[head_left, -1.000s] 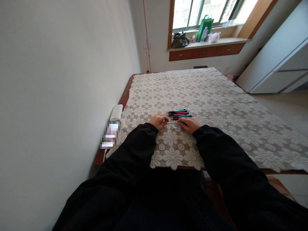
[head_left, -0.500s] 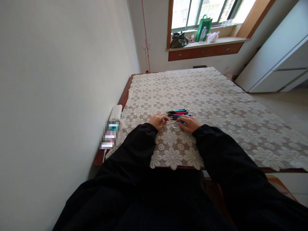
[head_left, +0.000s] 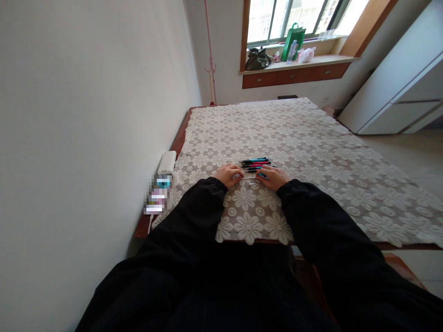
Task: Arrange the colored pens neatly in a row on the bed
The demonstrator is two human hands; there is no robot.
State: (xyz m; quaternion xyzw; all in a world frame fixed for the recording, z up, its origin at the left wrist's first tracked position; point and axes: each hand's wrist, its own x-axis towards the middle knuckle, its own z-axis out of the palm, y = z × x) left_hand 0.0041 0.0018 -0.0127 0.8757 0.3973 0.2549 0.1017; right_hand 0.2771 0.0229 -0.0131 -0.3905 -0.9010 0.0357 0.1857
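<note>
Close to the table's near edge, my left hand (head_left: 229, 174) is closed, its fingertips pinching one end of a thin white pen refill (head_left: 249, 178). The refill spans the gap to my right hand (head_left: 274, 177), which is closed around a blue pen part (head_left: 262, 175), mostly covered by the fingers. I cannot make out whether the refill goes inside that part. Just beyond my hands lie several pens (head_left: 256, 163) in black, red and blue, side by side. A small whitish piece (head_left: 251, 184) rests on the cloth below the refill.
A flower-patterned lace cloth (head_left: 249, 226) covers the table. At its left edge, by the wall, sit a white power bank (head_left: 166, 162) and a blurred-out item (head_left: 158, 196) with a white cable. Bags, including a green bag (head_left: 293, 42), stand on the windowsill.
The refill between my hands has turned from slanted to nearly level. My right hand has shifted slightly; the pens have stayed put.
</note>
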